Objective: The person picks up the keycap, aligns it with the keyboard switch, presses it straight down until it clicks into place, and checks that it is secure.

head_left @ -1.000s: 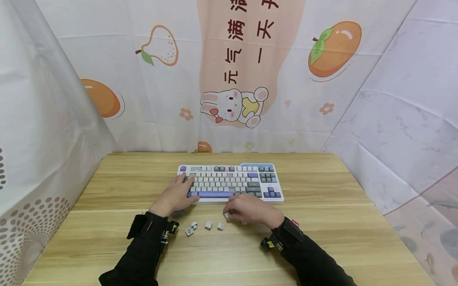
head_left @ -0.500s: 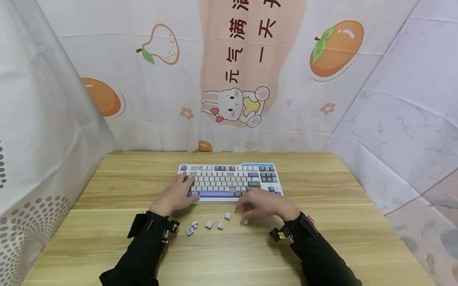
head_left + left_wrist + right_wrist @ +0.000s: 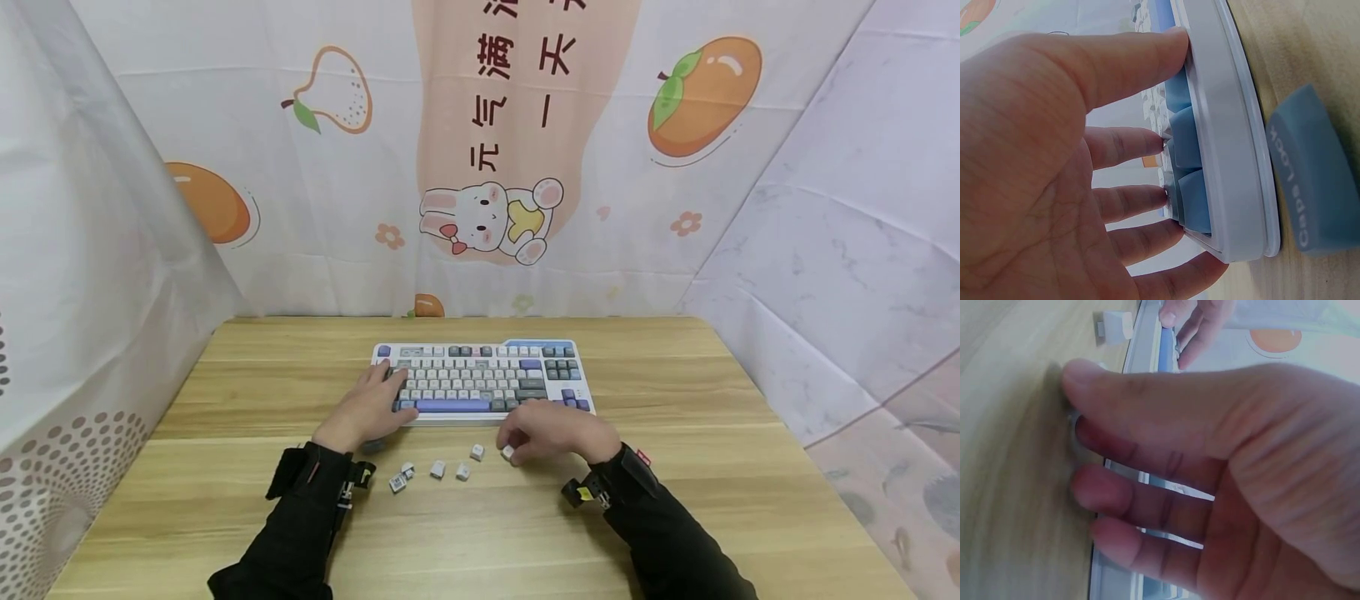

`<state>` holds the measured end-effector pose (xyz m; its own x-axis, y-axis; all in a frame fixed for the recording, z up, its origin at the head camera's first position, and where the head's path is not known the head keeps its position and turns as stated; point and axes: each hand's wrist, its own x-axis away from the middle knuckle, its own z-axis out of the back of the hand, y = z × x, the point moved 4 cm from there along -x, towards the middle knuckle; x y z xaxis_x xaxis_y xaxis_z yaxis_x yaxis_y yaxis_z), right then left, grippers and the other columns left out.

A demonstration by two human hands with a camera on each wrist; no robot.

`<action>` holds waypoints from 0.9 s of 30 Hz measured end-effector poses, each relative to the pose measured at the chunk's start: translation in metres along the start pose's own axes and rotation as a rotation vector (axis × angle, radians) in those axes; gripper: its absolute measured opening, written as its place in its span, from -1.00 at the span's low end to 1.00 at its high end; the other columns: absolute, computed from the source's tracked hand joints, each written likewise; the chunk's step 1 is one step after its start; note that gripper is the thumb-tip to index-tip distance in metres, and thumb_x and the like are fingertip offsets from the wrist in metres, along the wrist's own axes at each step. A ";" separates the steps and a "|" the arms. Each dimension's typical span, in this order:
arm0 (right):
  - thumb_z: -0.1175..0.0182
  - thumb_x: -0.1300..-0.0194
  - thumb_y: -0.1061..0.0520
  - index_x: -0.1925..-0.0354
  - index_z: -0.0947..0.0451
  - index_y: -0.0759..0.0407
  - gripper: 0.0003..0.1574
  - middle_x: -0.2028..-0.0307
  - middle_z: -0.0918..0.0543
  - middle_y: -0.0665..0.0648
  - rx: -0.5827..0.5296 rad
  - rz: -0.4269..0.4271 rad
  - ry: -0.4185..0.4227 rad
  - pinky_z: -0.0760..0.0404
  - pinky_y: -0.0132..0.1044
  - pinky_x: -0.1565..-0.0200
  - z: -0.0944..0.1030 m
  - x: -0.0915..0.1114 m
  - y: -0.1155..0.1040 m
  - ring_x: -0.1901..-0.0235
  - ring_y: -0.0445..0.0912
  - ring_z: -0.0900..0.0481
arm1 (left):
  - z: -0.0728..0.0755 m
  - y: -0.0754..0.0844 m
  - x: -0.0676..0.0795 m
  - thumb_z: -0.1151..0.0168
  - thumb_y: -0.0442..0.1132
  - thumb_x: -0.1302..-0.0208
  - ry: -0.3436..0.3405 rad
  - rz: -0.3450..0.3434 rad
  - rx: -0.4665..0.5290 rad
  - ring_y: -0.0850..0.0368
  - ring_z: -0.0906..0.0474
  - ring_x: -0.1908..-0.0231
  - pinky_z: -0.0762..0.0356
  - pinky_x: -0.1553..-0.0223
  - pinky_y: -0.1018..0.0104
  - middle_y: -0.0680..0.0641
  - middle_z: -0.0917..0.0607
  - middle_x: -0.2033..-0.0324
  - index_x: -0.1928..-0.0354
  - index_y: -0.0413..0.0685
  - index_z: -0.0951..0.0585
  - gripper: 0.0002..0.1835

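A white compact keyboard (image 3: 480, 419) with white, grey and blue keys lies on the table. My left hand (image 3: 367, 408) rests on its left end, fingers extended over the keys and thumb at the front edge; the left wrist view shows this hand (image 3: 1041, 156) too. Just in front of the keyboard, my right hand (image 3: 558, 432) pinches a small white keycap (image 3: 507, 452) between thumb and index finger, low over the table. In the right wrist view, the right hand (image 3: 1210, 462) mostly hides that keycap, its other fingers loosely bent.
Several loose white keycaps, among them one at the right (image 3: 477, 452) and one at the left (image 3: 397, 483), lie in front of the keyboard. A blue-grey Caps Lock keycap (image 3: 1313, 178) lies beside the keyboard's front left corner. A printed curtain (image 3: 337, 208) hangs behind the table.
My right hand has let go of one white keycap, leaving it on the table, moved right, and now grips another, shifted slightly toward the keyboard. The left hand has stayed put.
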<state>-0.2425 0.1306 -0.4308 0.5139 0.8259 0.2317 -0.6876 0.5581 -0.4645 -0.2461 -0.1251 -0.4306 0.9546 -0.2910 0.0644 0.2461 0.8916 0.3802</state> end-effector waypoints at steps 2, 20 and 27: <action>-0.35 -0.12 0.12 0.22 -0.66 -0.01 -0.81 0.39 -0.62 -0.16 0.007 0.002 0.015 -0.53 -0.42 0.31 0.000 -0.001 0.000 0.40 -0.34 -0.51 | 0.000 0.000 0.000 -0.21 0.05 -0.23 0.001 -0.003 0.001 -0.40 0.04 -0.34 -0.03 -0.26 -0.22 -0.45 -0.09 -0.36 -0.37 -0.24 -0.25 -0.21; -0.39 -0.03 -0.09 0.32 -0.66 -0.09 -0.78 0.47 -0.57 -0.22 0.056 0.028 0.086 -0.50 -0.39 0.39 0.003 -0.005 0.001 0.48 -0.31 -0.43 | 0.000 0.000 0.000 -0.21 0.06 -0.22 0.003 0.005 -0.006 -0.40 0.03 -0.33 -0.06 -0.24 -0.23 -0.44 -0.09 -0.37 -0.38 -0.24 -0.24 -0.21; -0.34 -0.12 0.04 0.39 -0.65 -0.08 -0.96 0.53 -0.51 -0.20 0.101 0.051 0.103 -0.42 -0.39 0.46 0.000 -0.007 0.000 0.51 -0.29 -0.38 | 0.000 -0.001 0.000 -0.20 0.06 -0.23 -0.001 0.010 -0.007 -0.38 0.03 -0.34 -0.07 -0.25 -0.21 -0.44 -0.09 -0.37 -0.38 -0.23 -0.24 -0.21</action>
<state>-0.2463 0.1251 -0.4324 0.5231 0.8440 0.1184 -0.7597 0.5247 -0.3841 -0.2462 -0.1255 -0.4311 0.9567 -0.2827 0.0692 0.2380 0.8969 0.3727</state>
